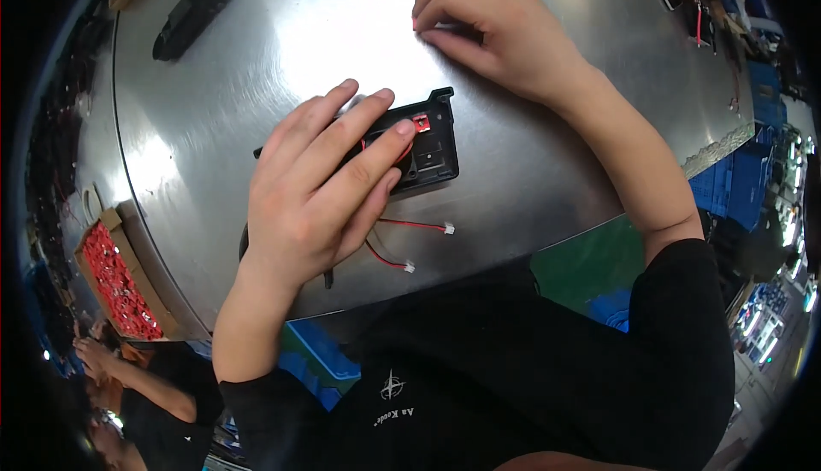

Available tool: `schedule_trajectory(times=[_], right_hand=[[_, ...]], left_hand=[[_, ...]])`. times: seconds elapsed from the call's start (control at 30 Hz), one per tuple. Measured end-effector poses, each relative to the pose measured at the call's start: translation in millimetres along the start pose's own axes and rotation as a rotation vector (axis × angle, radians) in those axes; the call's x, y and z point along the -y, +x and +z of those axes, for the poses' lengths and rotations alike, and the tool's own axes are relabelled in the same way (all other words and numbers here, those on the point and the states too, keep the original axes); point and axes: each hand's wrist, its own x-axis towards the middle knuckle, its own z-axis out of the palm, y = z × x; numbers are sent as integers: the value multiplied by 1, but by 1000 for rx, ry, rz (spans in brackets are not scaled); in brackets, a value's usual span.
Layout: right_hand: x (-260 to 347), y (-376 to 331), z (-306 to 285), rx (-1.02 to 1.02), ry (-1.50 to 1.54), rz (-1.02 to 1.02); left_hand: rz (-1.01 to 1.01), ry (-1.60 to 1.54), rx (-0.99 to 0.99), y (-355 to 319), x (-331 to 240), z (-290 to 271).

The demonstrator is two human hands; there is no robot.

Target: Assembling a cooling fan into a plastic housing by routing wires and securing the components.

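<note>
Plastic part [428,150] (black) under flat, open left hand [312,189] on table [530,180].

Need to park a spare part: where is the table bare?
Bare metal table lies between the black handheld device and the right hand, and right of the black plastic housing. Crowded: under the left hand, with red wires.

A dark casing [192,14] and a box of red parts [115,283] lie aside.

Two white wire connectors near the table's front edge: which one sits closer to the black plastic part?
The upper white connector, right of the left hand, is closer to the black plastic part. The lower white connector lies nearer the table edge.
</note>
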Motion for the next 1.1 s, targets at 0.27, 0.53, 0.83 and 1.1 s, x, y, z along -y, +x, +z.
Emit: schedule_trajectory(times=[0.27, 0.53, 0.83, 1.1], right_hand=[[30, 11, -17, 70, 223, 291], [55, -3, -9, 61, 97, -36], [58, -3, -4, 98, 51, -49], [77, -6, -7, 128, -20, 96]], left_hand=[[26, -68, -123, -1, 7, 4], [-122, -19, -128, -2, 6, 0], [-129, -15, -119, -5, 6, -1], [-143, -19, -119, -4, 7, -1]])
